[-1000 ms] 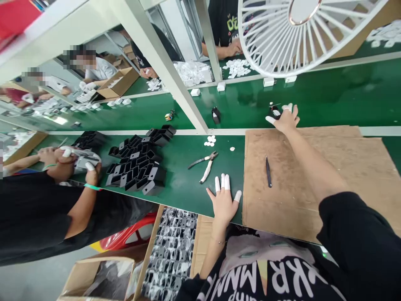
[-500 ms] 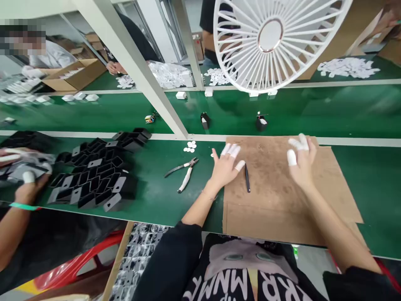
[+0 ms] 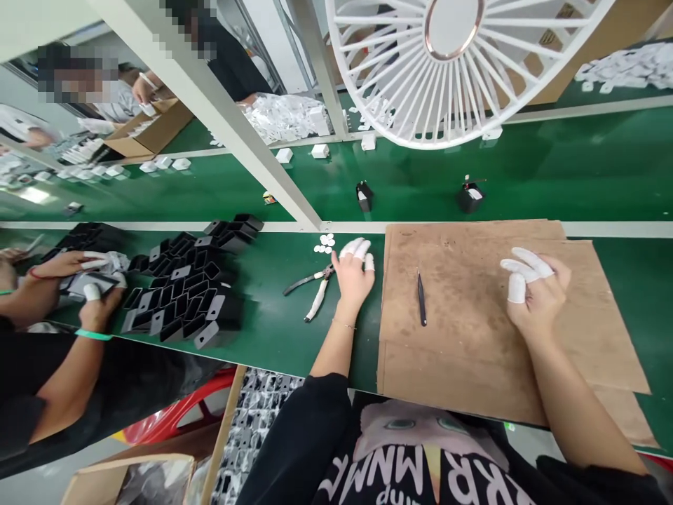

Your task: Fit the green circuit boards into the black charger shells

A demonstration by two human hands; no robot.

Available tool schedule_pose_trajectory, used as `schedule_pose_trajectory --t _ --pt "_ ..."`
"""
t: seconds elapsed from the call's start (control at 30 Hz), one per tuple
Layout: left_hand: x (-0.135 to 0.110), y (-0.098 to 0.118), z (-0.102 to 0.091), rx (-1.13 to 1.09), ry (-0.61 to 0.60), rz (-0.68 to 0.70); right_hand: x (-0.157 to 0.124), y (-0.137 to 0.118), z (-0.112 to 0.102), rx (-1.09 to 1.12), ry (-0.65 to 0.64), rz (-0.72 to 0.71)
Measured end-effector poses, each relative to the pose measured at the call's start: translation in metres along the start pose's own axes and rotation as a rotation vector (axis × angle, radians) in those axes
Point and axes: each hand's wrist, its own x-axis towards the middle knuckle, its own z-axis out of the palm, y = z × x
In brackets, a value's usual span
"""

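Observation:
My left hand (image 3: 354, 275), white covers on its fingertips, lies over the green bench beside the cardboard sheet (image 3: 463, 365). Its fingers are stretched out and no held thing shows. Right beside it are diagonal pliers (image 3: 317, 298) with pale-wrapped handles and several small white discs (image 3: 324, 244). Over the right part of the cardboard, my right hand (image 3: 541, 287) has its covered fingers apart, with nothing visible in them. Between my hands, black tweezers (image 3: 421, 300) lie on the cardboard.
A white fan (image 3: 452, 70) hangs in front, near a slanted white post (image 3: 226, 119). Black casings (image 3: 184, 287) are piled at left, beside a co-worker's hands (image 3: 99, 301). Black units (image 3: 470, 196) stand on the green strip beyond. A box of wrapped parts (image 3: 257, 421) sits below the bench edge.
My left hand has moved left off the cardboard toward the pliers and discs. My right hand stays over the cardboard, its fingers more bent. The view has shifted slightly.

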Motion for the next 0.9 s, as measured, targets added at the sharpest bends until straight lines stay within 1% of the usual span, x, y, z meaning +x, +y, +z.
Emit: schedule_pose_trajectory --t 0.07,0.13,0.17,0.23,0.3,0.37,0.43,0.5,0.57,0.6,0.67,0.8,0.9 --pt "0.004 -0.009 -0.002 0.027 0.056 -0.101 -0.003 -0.002 -0.002 -0.007 -0.068 -0.067" --pt "0.005 -0.012 -0.001 0.046 0.047 -0.131 -0.005 -0.009 -0.002 -0.019 -0.228 -0.119" --pt "0.004 -0.012 0.001 0.053 0.022 -0.112 -0.006 -0.014 -0.002 -0.018 -0.322 -0.154" --pt "0.001 -0.007 0.008 0.059 -0.045 -0.03 -0.007 -0.029 0.002 -0.01 -0.482 -0.249" --pt "-0.002 -0.002 0.014 0.047 -0.111 0.067 -0.006 -0.047 0.008 -0.001 -0.62 -0.369" --pt "-0.005 0.002 0.017 0.028 -0.162 0.136 -0.002 -0.064 0.018 0.025 -0.746 -0.475" --pt "-0.007 0.004 0.018 0.016 -0.195 0.166 0.004 -0.076 0.028 0.142 -0.855 -0.483" --pt "-0.008 0.003 0.016 0.007 -0.207 0.163 0.012 -0.082 0.038 0.289 -0.916 -0.398" --pt "-0.007 0.002 0.014 -0.013 -0.209 0.151 0.021 -0.08 0.045 0.373 -0.929 -0.289" --pt "-0.006 0.001 0.014 -0.026 -0.209 0.145 0.027 -0.078 0.048 0.384 -0.914 -0.243" --pt "-0.004 0.0 0.013 -0.053 -0.209 0.135 0.038 -0.073 0.054 0.392 -0.845 -0.127" --pt "-0.003 -0.002 0.014 -0.087 -0.213 0.14 0.056 -0.065 0.072 0.48 -0.659 0.166" --pt "-0.004 -0.004 0.015 -0.092 -0.215 0.141 0.056 -0.064 0.089 0.579 -0.619 0.292"
